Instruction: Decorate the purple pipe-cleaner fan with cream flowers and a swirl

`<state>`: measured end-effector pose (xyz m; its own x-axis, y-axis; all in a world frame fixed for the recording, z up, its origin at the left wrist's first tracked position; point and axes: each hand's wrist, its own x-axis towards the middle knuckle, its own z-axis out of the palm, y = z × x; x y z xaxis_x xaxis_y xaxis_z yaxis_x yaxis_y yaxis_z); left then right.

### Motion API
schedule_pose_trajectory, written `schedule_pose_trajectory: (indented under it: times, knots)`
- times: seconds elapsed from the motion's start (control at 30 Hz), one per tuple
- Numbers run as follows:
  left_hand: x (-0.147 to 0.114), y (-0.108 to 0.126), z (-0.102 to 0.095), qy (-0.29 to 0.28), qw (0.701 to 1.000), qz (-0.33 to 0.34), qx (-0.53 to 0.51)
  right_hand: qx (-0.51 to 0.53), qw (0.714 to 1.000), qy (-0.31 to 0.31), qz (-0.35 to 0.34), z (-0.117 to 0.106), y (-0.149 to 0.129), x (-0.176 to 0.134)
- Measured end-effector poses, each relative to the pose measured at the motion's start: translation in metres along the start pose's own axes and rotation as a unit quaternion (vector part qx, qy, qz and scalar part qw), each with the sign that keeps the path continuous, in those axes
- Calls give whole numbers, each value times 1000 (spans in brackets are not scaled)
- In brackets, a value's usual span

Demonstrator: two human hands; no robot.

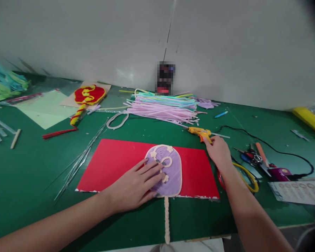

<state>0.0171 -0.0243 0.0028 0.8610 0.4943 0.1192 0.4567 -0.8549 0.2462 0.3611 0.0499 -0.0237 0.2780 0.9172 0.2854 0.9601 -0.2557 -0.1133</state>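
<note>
A purple round fan (173,180) with cream edging, small cream flowers and a loop on its face lies on a red card (115,161). Its cream twisted handle (167,218) points toward me over the table's front edge. My left hand (139,183) rests flat on the left part of the fan, fingers spread, covering some of the pattern. To the right, beyond the card's far corner, my right hand (217,148) has its fingers closed on the grip of a yellow hot glue gun (199,132). A clear glue stick sticks out of the gun's rear; its nozzle points left.
Bundled pastel pipe cleaners (162,106) lie at the back below a pixelated dark object (165,78). At left are a red and yellow fan (90,95) and thin wires (80,161). Scissors (248,176), keys (252,157) and a black cord (267,145) lie at right.
</note>
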Motion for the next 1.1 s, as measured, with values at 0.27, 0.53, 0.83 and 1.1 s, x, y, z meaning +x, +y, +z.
schedule_pose_trajectory:
  times: [0.27,0.53,0.83,1.1]
  knots:
    - [0,0,3,17,1000,8,9,-37,998,30,-31,4,-7,-4]
    - [1,1,4,11,999,15,37,123,987,71,76,-32,-11,-5]
    - [7,9,8,51,998,-32,20,19,993,117,-24,-104,-20,-65]
    - [14,18,9,79,994,-50,52,-1,990,85,-109,-89,-19,-138]
